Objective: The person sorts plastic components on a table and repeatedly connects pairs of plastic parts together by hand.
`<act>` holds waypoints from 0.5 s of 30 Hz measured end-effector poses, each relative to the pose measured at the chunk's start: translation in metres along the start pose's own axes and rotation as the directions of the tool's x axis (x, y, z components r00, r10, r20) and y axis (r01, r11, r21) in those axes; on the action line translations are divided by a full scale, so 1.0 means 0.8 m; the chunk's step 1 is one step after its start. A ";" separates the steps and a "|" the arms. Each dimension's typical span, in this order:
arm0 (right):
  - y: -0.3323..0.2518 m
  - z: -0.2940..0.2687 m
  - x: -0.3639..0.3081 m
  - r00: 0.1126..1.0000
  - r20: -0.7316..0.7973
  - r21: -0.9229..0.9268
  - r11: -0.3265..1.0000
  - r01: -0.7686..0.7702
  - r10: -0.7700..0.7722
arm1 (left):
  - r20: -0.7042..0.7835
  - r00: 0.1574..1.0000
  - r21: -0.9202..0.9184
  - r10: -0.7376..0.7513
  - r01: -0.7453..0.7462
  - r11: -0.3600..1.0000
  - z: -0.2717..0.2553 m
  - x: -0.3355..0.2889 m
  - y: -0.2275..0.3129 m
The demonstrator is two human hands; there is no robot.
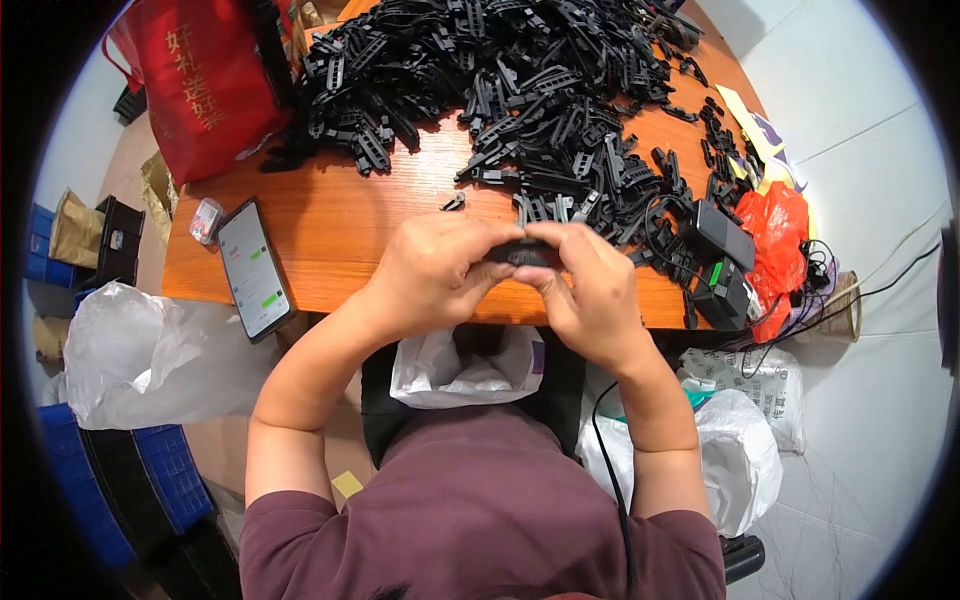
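Note:
Between the fingertips of both hands is a small black plastic part (522, 254), held just above the table's near edge. My left hand (432, 262) pinches its left end with thumb and fingers. On the other end, my right hand (592, 285) grips it the same way, thumb underneath. The fingers cover much of the part, so its full shape is hidden. Just beyond my hands lies a big heap of black plastic clips (560, 110), spreading over the far side and right of the wooden table (330, 230). One small loose piece (454, 202) rests apart from the heap.
A phone (254, 268) lies at the table's left edge beside a small clear box (206, 220). Behind them stands a red bag (195, 85). Black boxes with cables (722, 295) and a red plastic bag (775, 240) sit at right. An open white bag (465, 375) is at my lap.

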State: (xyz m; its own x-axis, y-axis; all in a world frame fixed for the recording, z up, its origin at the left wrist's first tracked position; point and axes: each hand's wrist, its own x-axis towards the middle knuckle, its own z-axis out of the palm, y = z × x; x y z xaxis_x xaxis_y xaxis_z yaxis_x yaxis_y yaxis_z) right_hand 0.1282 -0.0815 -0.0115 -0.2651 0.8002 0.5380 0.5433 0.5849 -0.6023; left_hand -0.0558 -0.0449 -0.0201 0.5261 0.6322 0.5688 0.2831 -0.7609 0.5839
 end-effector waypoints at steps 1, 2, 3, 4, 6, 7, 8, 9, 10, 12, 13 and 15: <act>-0.003 -0.003 -0.008 1.000 0.028 -0.056 0.998 0.003 -0.001 | 0.004 1.000 -0.005 0.006 -0.006 1.000 -0.001 -0.001 0.004; -0.006 -0.006 -0.018 0.998 0.056 -0.111 0.994 0.007 -0.001 | 0.124 0.992 -0.049 -0.032 0.038 0.998 -0.005 -0.001 0.010; -0.006 -0.008 -0.030 0.999 0.052 -0.155 0.988 -0.006 0.014 | 0.248 0.967 -0.085 -0.065 0.088 0.992 -0.006 0.002 0.013; -0.008 -0.009 -0.042 0.999 0.052 -0.155 0.988 -0.006 0.014 | 0.248 0.967 -0.085 -0.065 0.089 0.992 -0.008 0.002 0.010; -0.010 -0.009 -0.069 0.968 0.224 -0.158 0.984 -0.081 0.115 | 0.268 0.939 -0.068 -0.214 0.240 0.968 -0.012 0.006 -0.004; -0.008 0.000 -0.086 0.965 0.235 -0.140 0.986 -0.087 0.119 | 0.280 0.897 0.005 -0.342 0.355 0.935 -0.016 0.018 -0.021; -0.003 0.012 -0.099 0.962 0.244 -0.123 0.988 -0.095 0.123 | 0.235 0.851 0.242 -0.470 0.417 0.876 -0.017 0.034 -0.028; -0.004 0.024 -0.104 0.971 0.204 -0.124 0.987 -0.098 0.122 | 0.133 0.932 0.352 -0.338 0.275 0.895 -0.008 0.038 -0.050; -0.002 0.029 -0.105 0.971 0.204 -0.127 0.987 -0.098 0.123 | 0.044 0.983 0.465 -0.179 0.138 0.874 0.002 0.042 -0.066; 0.004 0.031 -0.103 0.982 0.150 -0.142 0.986 -0.091 0.113 | 0.080 0.977 0.520 -0.196 0.127 0.844 0.024 0.051 -0.076; 0.008 0.024 -0.097 0.981 0.163 -0.240 0.968 -0.069 0.110 | 0.114 0.969 0.576 -0.218 0.114 0.809 0.033 0.056 -0.076; 0.025 0.005 -0.079 0.996 0.033 -0.382 0.922 -0.060 0.079 | 0.121 0.980 0.591 -0.160 0.058 0.804 0.037 0.061 -0.082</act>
State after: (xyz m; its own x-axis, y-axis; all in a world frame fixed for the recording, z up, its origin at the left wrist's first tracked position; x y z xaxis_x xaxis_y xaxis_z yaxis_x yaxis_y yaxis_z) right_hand 0.1526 -0.1195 -0.0598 -0.2479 0.8478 0.4687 0.8215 0.4404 -0.3622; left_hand -0.0245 0.0316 -0.0476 0.5673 0.7232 0.3940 0.7325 -0.6617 0.1599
